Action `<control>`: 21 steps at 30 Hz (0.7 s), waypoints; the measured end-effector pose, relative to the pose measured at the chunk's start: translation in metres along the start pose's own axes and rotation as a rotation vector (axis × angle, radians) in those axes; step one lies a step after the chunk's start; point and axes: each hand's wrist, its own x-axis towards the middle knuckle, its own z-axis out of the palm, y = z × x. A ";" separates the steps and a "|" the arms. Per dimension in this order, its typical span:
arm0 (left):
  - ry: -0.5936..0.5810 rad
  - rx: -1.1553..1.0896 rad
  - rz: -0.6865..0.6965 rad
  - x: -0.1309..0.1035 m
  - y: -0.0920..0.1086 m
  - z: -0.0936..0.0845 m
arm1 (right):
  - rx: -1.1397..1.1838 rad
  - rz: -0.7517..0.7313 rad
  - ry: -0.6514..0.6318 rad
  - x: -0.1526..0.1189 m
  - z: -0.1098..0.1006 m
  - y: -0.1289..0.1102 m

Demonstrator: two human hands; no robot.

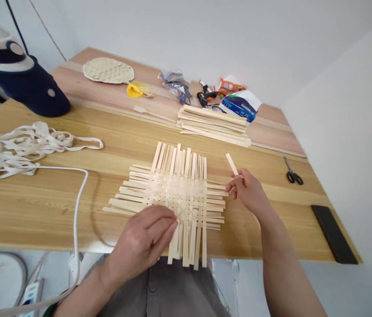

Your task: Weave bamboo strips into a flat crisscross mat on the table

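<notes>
A square mat of woven pale bamboo strips (181, 189) lies at the table's front, its loose strip ends sticking out on all sides. Over its near left part is my left hand (148, 233), thumb and fingers pinched together above the weave. Whether a strip sits in that pinch is hidden. To the right of the mat, my right hand (247, 189) is closed on a single bamboo strip (231, 164), whose free end points up and away. The fingertips of this hand are close to the mat's right-hand strip ends.
Behind the mat lies a stack of bamboo strips (214, 125). Scissors (293, 175) and a black flat bar (333, 233) are at right. White cloth tape (34, 143) and a white cable (80, 193) lie at left. A woven fan (108, 70) and a glue gun (206, 96) are farther back.
</notes>
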 end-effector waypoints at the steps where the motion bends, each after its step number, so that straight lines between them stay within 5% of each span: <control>1: -0.057 -0.026 0.020 0.000 0.004 0.001 | -0.039 -0.017 -0.001 0.002 -0.002 0.001; 7: -0.277 -0.133 0.029 0.015 0.024 0.014 | -0.298 -0.179 -0.003 0.019 -0.014 -0.001; 12: -0.367 -0.113 0.040 0.034 0.031 0.034 | -0.326 -0.229 -0.156 0.030 -0.018 -0.009; 16: -0.337 -0.164 -0.017 0.044 0.024 0.049 | -0.521 -0.177 -0.123 0.036 -0.017 -0.012; 21: -0.190 -0.285 -0.256 0.068 0.000 0.056 | -0.595 -0.149 -0.214 0.044 -0.014 -0.013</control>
